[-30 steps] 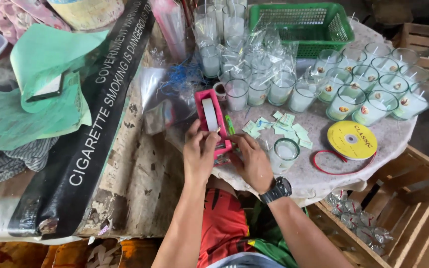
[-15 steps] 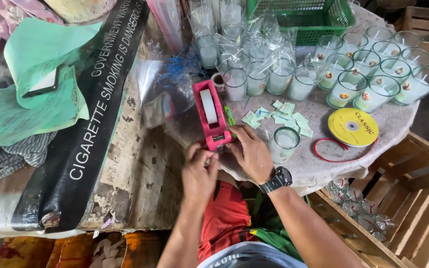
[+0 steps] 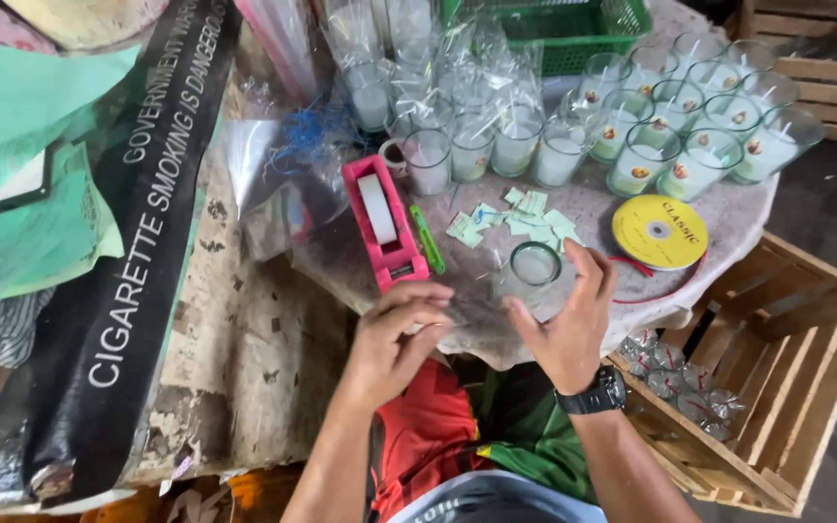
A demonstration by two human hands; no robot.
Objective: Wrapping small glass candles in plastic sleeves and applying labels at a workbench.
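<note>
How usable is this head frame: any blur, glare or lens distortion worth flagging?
Head view: soft, even daylight with no hard shadows; the left hand and right hand are slightly motion-smeared, while the pink plastic tape dispenser and yellow round ribbon spool stay sharp; clear wrap on the glass candle cups throws small glints; wide-angle bending shows at the wooden crate.

table (image 3: 622, 208) | cloth-covered | glass candles (image 3: 643, 160), pink tape dispenser (image 3: 385, 223), yellow spool (image 3: 660, 231)

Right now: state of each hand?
Left hand: fingers pinched together just below the pink tape dispenser; contents cannot be told.
Right hand: open, empty, beside the glass.
</note>
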